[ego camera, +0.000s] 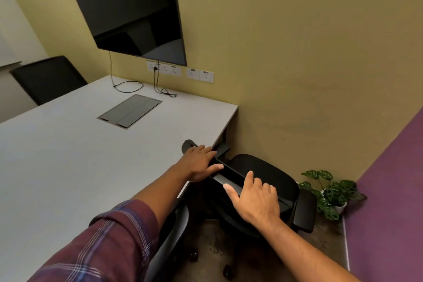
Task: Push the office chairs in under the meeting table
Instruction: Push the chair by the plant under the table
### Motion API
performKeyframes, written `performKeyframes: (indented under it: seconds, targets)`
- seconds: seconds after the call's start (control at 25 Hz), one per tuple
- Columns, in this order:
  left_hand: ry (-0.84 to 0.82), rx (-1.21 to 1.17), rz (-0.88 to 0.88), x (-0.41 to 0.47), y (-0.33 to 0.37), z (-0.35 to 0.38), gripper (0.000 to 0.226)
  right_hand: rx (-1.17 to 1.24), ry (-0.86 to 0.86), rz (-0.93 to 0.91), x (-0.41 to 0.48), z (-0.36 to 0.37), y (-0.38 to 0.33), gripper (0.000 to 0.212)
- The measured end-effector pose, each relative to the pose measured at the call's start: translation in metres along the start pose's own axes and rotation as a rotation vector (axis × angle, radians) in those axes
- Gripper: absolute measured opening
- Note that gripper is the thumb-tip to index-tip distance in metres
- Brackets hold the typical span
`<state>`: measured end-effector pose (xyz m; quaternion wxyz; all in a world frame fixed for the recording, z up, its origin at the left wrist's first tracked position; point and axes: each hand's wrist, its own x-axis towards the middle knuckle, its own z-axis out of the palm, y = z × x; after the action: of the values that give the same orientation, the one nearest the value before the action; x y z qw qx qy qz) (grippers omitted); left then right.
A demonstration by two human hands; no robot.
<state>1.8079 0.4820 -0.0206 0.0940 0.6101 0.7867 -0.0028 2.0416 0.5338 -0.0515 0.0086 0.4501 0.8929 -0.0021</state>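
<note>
Nearest, lower left: plaid sleeve (96,242), pushed up the forearm. Just right of it, under the table edge, a second chair (170,238), dark and only partly seen. Beyond, bare right forearm leading to right hand (256,199), palm down, fingers spread wide, laid flat on the top edge of the chair (263,174) backrest; not curled round it. Left hand (199,162) a little farther and left, also flat and wide, fingers extended over the same top edge close to the table (68,144) rim. Nothing held by either hand.

Chair black, at the table's right side near the far corner, backrest top just beside the table edge; left armrest (222,147) at or under the rim, right armrest (305,210) sticking out near-right. Whether the seat is fully under: cannot tell. Castors (227,270) on dark floor below.

Right of the chair, small potted plant (329,192) on the floor where yellow wall meets purple wall (389,190).

Farther, on the grey tabletop: closed cable hatch (130,111), then loose cables (137,87) at the far edge. Far left, another black chair back (49,79) against the table's far side. On the yellow wall, sockets (180,72), and above them a dark screen (130,9).
</note>
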Motion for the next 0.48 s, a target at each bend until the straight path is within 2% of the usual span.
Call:
performKeyframes:
  seconds: [0.12,0.24,0.32,0.48]
  targets:
    - [-0.017,0.125,-0.009,0.02,-0.011,0.007,0.114,-0.023,0.07,-0.022,-0.002,0.002,0.011,0.108]
    - [-0.005,0.199,-0.019,0.028,-0.013,0.011,0.126,-0.035,0.117,-0.08,-0.005,0.003,0.027,0.098]
    - [-0.032,0.222,-0.026,0.026,-0.004,0.01,0.125,-0.031,0.132,-0.109,-0.003,0.004,0.042,0.095]
    - [-0.103,0.241,-0.064,0.02,0.021,0.008,0.102,-0.016,0.177,-0.168,0.001,0.008,0.072,0.089]
